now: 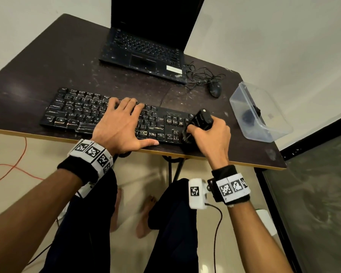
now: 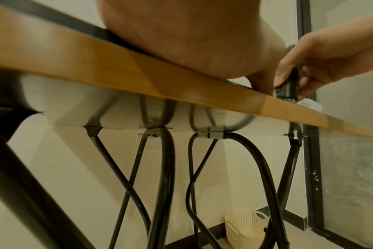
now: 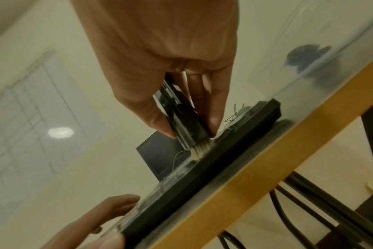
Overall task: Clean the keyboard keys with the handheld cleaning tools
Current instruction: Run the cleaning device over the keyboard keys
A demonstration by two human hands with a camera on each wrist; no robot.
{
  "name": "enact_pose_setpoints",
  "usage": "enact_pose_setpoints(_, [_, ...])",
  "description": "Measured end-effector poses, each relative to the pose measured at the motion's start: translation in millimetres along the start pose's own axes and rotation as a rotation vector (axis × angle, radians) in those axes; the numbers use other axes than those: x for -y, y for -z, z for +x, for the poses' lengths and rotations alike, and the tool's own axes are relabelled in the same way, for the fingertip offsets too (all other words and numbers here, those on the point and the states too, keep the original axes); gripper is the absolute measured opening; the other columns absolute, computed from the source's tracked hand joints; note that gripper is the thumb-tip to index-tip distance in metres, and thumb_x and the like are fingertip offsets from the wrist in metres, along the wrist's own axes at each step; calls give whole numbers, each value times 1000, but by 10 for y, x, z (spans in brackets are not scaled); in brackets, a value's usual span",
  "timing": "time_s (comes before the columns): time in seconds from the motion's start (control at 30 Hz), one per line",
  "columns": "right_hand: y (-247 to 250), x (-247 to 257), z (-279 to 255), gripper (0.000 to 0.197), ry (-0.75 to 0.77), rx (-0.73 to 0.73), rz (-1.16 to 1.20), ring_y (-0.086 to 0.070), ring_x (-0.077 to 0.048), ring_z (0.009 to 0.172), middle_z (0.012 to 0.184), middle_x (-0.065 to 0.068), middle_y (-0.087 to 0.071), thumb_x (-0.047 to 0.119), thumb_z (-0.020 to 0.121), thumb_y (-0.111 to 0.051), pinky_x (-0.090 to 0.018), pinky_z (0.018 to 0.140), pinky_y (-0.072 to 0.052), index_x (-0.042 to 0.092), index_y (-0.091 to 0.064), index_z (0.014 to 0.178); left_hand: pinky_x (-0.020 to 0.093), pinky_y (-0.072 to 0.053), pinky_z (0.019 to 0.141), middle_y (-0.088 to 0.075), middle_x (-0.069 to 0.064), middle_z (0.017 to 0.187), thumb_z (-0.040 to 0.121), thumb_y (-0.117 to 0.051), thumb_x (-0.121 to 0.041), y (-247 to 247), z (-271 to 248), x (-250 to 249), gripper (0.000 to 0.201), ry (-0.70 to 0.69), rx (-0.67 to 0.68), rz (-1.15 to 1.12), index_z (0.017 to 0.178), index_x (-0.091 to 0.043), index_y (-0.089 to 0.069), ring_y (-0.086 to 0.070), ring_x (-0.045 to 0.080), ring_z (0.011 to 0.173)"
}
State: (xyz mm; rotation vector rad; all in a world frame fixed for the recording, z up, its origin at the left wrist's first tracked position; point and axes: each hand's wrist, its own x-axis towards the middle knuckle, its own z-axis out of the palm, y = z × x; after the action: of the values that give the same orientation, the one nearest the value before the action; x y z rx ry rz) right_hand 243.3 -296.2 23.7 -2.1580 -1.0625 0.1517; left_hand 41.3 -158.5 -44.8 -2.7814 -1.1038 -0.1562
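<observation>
The left hand (image 1: 120, 123) is laid flat on the keyboard (image 1: 71, 111), fingers (image 1: 126, 104) spread and straight over its middle keys, thumb stretched along its near edge. The right hand (image 1: 213, 138) is curled round a black cleaning brush (image 3: 186, 124) at the keyboard's right end, bristles pressed down onto it. Both forearms are extended forward, marker bands worn at the wrists.

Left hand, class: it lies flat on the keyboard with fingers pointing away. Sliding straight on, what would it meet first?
Probably the laptop beyond the keyboard; the left hand crosses bare table first, though depth is unclear.
</observation>
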Motion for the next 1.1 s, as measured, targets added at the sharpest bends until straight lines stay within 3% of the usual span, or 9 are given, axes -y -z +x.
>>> enact_pose_setpoints(0.17, [24, -11, -152, 24, 26, 58, -46, -63, -9, 65, 61, 7, -67, 31, 76, -81, -28, 64, -49, 14, -65, 71, 52, -31, 115, -51, 16, 153, 76, -3, -106, -7, 0, 23, 135, 10, 7, 2, 155, -3, -43, -46, 32, 140])
enact_pose_setpoints(0.23, [21, -6, -123, 26, 15, 11, -19, -62, -10, 64, 60, 7, -66, 31, 76, -81, -30, 63, -47, 13, -64, 70, 53, -32, 115, -52, 17, 152, 76, -4, -106, -17, -9, -1, 135, 5, 1, 5, 155, -3, -43, -47, 32, 139])
enact_pose_setpoints(0.37, [-26, 85, -26, 25, -9, 4, 26, -60, -5, 65, 63, 9, -65, 32, 77, -81, -30, 64, -43, 17, -63, 69, 53, -32, 114, -52, 17, 151, 77, -7, -106, -9, 2, 21, 134, 4, -10, -3, 154, -2, -44, -47, 33, 139])
enact_pose_setpoints(0.5, [-24, 56, -142, 23, 3, 38, -3, -60, -3, 64, 61, 12, -65, 32, 75, -82, -28, 65, -49, 21, -63, 67, 53, -32, 114, -53, 18, 151, 77, -7, -105, -24, -10, 17, 134, 2, -18, -5, 153, -2, -45, -47, 33, 139])
enact_pose_setpoints(0.6, [-16, 42, -32, 22, -46, -27, 40, -65, -12, 73, 66, 11, -67, 31, 77, -81, -32, 72, -52, 19, -64, 70, 54, -32, 114, -53, 19, 150, 77, -6, -106, -14, -11, 3, 135, -7, -21, -20, 152, -1, -45, -48, 34, 138])
enact_pose_setpoints(0.77, [-62, 59, -142, 26, 42, 6, 10, -60, -7, 62, 60, 10, -65, 31, 76, -81, -30, 63, -48, 18, -61, 67, 54, -31, 115, -52, 19, 152, 77, -6, -105, -22, -2, 18, 135, -1, -23, -10, 153, -1, -45, -47, 34, 139])
enact_pose_setpoints(0.87, [-39, 32, -39, 23, -18, -27, 48, -61, -7, 65, 62, 10, -65, 31, 75, -81, -31, 65, -48, 17, -63, 68, 53, -31, 114, -52, 19, 151, 77, -6, -105, -22, -12, 1, 135, -6, -29, -15, 153, -1, -45, -47, 34, 138])
enact_pose_setpoints(0.97, [-59, 86, -124, 22, 40, 84, 10, -62, -8, 64, 62, 10, -68, 31, 74, -83, -29, 63, -50, 19, -65, 69, 53, -31, 115, -52, 18, 152, 77, -9, -106, -23, 5, 40, 134, 4, -19, -9, 153, -2, -44, -47, 34, 139])
enact_pose_setpoints(1.1, [-67, 119, 42, 24, -9, 37, 38, -65, -12, 72, 67, 7, -69, 31, 75, -82, -33, 69, -50, 14, -66, 71, 53, -31, 114, -53, 18, 149, 78, -10, -105, -29, -10, 17, 133, -7, -46, -23, 152, -1, -46, -48, 34, 137])
